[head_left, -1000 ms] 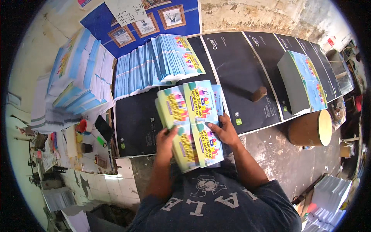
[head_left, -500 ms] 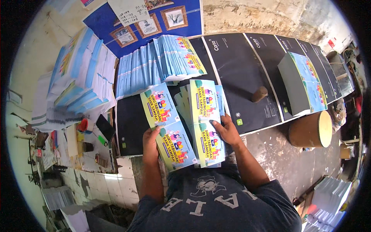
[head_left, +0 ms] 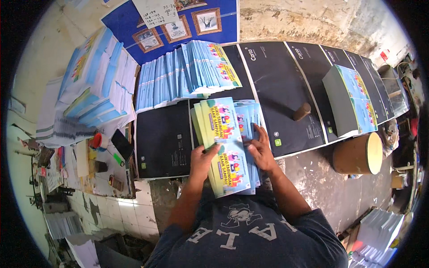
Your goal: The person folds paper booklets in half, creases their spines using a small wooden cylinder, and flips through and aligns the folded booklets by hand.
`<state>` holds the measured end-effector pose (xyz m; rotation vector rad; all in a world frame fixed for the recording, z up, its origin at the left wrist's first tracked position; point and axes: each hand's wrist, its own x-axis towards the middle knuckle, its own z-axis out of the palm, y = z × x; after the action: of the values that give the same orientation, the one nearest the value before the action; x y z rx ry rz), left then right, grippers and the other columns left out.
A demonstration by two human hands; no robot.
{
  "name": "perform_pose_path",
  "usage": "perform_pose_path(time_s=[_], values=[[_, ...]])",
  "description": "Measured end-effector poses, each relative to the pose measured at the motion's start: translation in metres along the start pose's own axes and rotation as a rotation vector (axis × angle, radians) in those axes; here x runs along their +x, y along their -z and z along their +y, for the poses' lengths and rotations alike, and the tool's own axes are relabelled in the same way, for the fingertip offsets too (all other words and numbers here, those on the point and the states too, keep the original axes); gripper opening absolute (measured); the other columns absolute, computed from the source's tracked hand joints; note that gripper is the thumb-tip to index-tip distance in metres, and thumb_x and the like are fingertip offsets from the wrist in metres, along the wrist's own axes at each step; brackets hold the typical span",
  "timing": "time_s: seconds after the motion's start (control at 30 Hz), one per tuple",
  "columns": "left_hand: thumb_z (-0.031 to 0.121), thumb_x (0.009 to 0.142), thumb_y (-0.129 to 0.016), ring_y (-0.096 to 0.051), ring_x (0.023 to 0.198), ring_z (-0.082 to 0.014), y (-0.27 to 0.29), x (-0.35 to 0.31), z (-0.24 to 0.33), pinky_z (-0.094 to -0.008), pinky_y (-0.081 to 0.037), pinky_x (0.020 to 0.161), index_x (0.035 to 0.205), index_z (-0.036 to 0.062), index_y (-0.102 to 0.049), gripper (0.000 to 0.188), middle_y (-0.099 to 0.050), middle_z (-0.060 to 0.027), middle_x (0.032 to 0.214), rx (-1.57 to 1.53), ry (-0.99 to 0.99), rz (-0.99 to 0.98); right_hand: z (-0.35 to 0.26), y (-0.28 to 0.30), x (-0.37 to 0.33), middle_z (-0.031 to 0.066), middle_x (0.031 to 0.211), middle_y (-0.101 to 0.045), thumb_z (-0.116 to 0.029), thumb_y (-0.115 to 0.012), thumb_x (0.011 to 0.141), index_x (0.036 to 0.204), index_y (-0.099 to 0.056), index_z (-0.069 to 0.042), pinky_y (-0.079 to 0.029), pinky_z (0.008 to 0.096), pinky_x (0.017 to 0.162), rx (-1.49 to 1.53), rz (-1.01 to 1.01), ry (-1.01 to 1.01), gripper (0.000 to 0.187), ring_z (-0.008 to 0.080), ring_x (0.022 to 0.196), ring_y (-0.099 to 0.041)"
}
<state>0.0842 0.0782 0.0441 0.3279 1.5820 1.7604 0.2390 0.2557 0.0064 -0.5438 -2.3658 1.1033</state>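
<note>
A stack of printed booklets [head_left: 227, 154] with yellow and light-blue covers lies in front of me, its near end past the table's front edge. My left hand [head_left: 204, 161] is closed on the left side, thumb on top of the cover and fingers underneath. At the right side, my right hand [head_left: 262, 151] touches the blue edges of the lower booklets [head_left: 248, 114]. Its thumb and fingers are apart. Beyond the stack, a leaning row of the same booklets [head_left: 161, 82] fans across the table, with yellow covers showing at its right end.
A brown cylinder [head_left: 301, 111] stands on the black-covered table [head_left: 286, 80]. To the right sits a neat booklet stack [head_left: 348, 100]; a large brown drum [head_left: 357, 154] is below it. At left are tall paper piles [head_left: 96, 80], a phone [head_left: 122, 144] and a red cup [head_left: 98, 142].
The left booklet, held apart before, now lies on top of the others. My left hand moved right with it. My right thumb slid off the cover to the stack's right edge.
</note>
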Motion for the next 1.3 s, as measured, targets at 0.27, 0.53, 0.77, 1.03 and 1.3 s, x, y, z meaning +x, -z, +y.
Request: perform_pose_path(time_s=[0.27,0.53,0.77,1.03,1.3], values=[[0.026,0.096,-0.065,-0.064,0.087,-0.0106,0.009,0.006,-0.026,-0.0281,-0.051,0.078,0.106,-0.0015,-0.068,0.029,-0.07,-0.0056,0.098,-0.102,0.094,0.001,0.002,0.002,0.001,0.0264,0.152,-0.034,-0.038,-0.076,0.082,0.086,-0.076,-0.005,-0.018,0.0537,0.116,0.141,-0.009,-0.064,0.033,0.0483,0.142,-0.024],[0.021,0.102,-0.057,-0.063,0.099,-0.013,-0.008,0.014,-0.033,-0.0304,-0.05,0.088,0.139,0.0017,-0.046,0.043,-0.066,-0.0082,0.114,-0.149,-0.205,0.118,0.005,0.0,0.001,0.0256,0.151,-0.037,-0.036,-0.076,0.083,0.083,-0.075,-0.004,-0.021,0.0499,0.116,0.158,0.015,-0.068,0.032,0.0451,0.141,-0.029],[0.019,0.104,-0.051,-0.059,0.094,-0.0131,-0.005,0.012,-0.033,-0.0306,-0.049,0.084,0.121,0.004,-0.052,0.023,-0.064,-0.0077,0.106,0.268,-0.313,0.159,0.006,0.001,0.001,0.0277,0.152,-0.034,-0.026,-0.074,0.086,0.083,-0.074,0.0,-0.026,0.0478,0.114,0.216,0.017,-0.069,0.025,0.0402,0.142,-0.031],[0.049,0.103,-0.043,-0.059,0.109,-0.0182,-0.009,0.008,-0.011,-0.033,-0.045,0.095,0.131,-0.0052,-0.053,0.062,-0.061,-0.0129,0.125,-0.329,0.129,-0.049,0.007,0.002,0.001,0.0311,0.151,-0.033,-0.025,-0.073,0.087,0.085,-0.074,0.0,-0.031,0.0477,0.111,0.282,0.017,-0.081,0.025,0.041,0.141,-0.033],[0.029,0.094,-0.068,-0.063,0.075,-0.008,-0.022,0.001,-0.001,-0.0256,-0.05,0.065,0.101,-0.0045,-0.07,0.035,-0.071,-0.006,0.086,0.171,0.033,-0.006,0.001,0.002,0.0,0.0321,0.146,-0.04,-0.035,-0.079,0.079,0.089,-0.073,0.0,-0.029,0.0483,0.112,0.296,0.051,-0.149,0.037,0.0444,0.136,-0.039]])
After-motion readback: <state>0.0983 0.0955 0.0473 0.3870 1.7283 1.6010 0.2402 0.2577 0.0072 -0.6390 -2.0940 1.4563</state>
